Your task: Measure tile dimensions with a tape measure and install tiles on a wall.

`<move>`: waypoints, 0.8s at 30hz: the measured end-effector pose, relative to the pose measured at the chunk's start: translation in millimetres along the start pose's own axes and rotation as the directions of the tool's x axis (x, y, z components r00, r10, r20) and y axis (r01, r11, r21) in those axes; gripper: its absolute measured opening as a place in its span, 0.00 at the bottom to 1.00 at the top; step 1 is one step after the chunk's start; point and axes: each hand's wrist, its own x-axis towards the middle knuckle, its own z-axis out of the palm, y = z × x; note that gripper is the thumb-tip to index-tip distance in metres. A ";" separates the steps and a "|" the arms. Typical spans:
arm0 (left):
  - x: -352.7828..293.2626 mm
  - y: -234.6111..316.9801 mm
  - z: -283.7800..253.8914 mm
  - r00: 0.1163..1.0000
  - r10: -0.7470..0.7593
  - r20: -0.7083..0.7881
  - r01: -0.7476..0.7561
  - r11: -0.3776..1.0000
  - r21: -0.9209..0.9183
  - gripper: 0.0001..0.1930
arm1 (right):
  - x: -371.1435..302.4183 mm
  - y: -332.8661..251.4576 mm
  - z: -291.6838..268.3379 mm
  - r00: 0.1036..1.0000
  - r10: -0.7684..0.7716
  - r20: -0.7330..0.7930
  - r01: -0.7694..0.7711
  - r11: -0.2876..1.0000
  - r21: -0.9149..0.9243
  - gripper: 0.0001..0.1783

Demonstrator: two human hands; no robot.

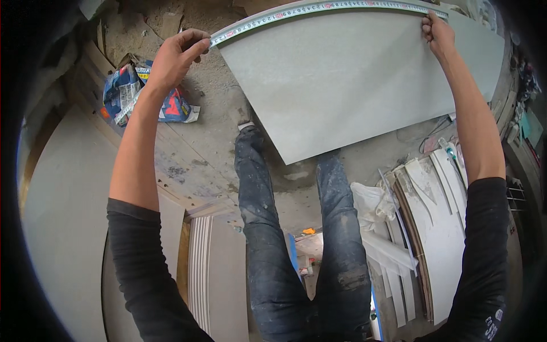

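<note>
A measuring tape blade runs in a curve along the far edge of a large pale grey slab. My left hand pinches the blade between thumb and fingers at the slab's far left corner. On the right, my right hand has its fingers curled in and grips the blade near its other visible end, over the slab. The tape's case does not show. Below the slab's near edge are my legs in dusty dark trousers.
A torn blue and white bag lies beyond my left forearm, with a pale strip across it. Large grey panels stand at the left. Cut board strips and crumpled clear plastic lie at the right. Rubble covers the far left floor.
</note>
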 end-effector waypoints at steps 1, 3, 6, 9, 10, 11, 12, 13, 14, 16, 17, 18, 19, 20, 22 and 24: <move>-0.4 1.4 -0.6 1.000 -0.003 0.005 0.003 1.000 0.023 0.16 | 0.1 2.3 -0.1 1.000 0.009 -0.027 -0.009 1.000 -0.012 0.12; -0.9 3.9 -0.9 1.000 -0.005 0.009 0.004 0.999 0.043 0.16 | 3.3 -0.2 -9.2 1.000 -0.004 -0.013 0.004 1.000 -0.026 0.12; -1.3 4.8 -1.1 1.000 -0.002 0.016 0.001 0.996 0.086 0.17 | 9.2 -2.2 -22.5 1.000 -0.013 0.002 0.013 0.999 -0.047 0.12; -2.4 3.9 -2.7 1.000 0.004 0.021 -0.005 0.999 0.047 0.17 | 11.1 -2.6 -27.2 1.000 -0.021 0.002 0.021 0.998 -0.059 0.13; -3.8 5.5 0.3 1.000 -0.009 0.011 0.008 0.997 0.073 0.17 | 12.5 -3.5 -28.8 0.999 -0.035 -0.004 0.035 0.997 -0.071 0.13; -4.5 7.3 2.3 1.000 -0.023 0.001 0.023 0.995 0.100 0.17 | 14.0 -4.8 -30.6 0.999 -0.036 -0.002 0.036 0.997 -0.071 0.13; -4.2 6.0 1.2 1.000 -0.028 -0.001 0.028 0.994 0.103 0.17 | 15.6 -4.8 -32.5 0.999 -0.030 -0.017 0.029 0.996 -0.084 0.13; -2.1 4.9 0.7 1.000 -0.002 0.012 0.001 0.996 0.085 0.17 | 17.3 -4.5 -34.3 0.999 -0.025 -0.031 0.022 0.995 -0.098 0.13; -1.3 3.5 -0.1 0.999 0.024 0.023 -0.026 0.997 0.067 0.17 | 18.6 -4.2 -36.4 0.999 -0.022 -0.026 0.019 0.995 -0.096 0.13; -0.2 1.6 0.3 0.999 0.022 0.025 -0.023 0.998 0.060 0.17 | 21.1 -6.0 -39.5 1.000 -0.008 0.001 0.008 0.998 -0.057 0.13; 0.1 0.6 0.9 0.999 0.022 0.028 -0.023 0.998 0.052 0.17 | 23.2 -6.0 -38.8 1.000 -0.009 0.002 0.009 0.998 -0.058 0.13; -0.9 1.0 0.4 0.999 0.021 0.028 -0.022 0.998 0.053 0.17 | 21.4 -5.4 -34.4 1.000 -0.026 0.009 0.027 0.998 -0.063 0.13; -2.9 1.3 -0.6 1.000 0.002 0.019 -0.003 0.998 0.061 0.17 | 18.6 -5.1 -30.9 0.999 -0.044 0.016 0.045 0.997 -0.068 0.13; -4.1 1.7 -1.4 1.000 -0.017 0.008 0.016 0.998 0.069 0.17 | 14.6 -4.4 -28.1 0.999 -0.044 0.018 0.045 0.997 -0.067 0.13; -0.6 -6.0 -0.9 1.000 0.020 0.009 -0.020 0.997 0.078 0.17 | 12.6 -5.5 -20.5 0.999 -0.033 -0.040 0.032 0.999 -0.032 0.14; 0.5 -8.0 -0.8 0.999 0.053 0.012 -0.054 0.995 0.081 0.17 | 9.3 -11.4 -23.9 0.999 -0.042 -0.031 0.041 0.998 -0.038 0.14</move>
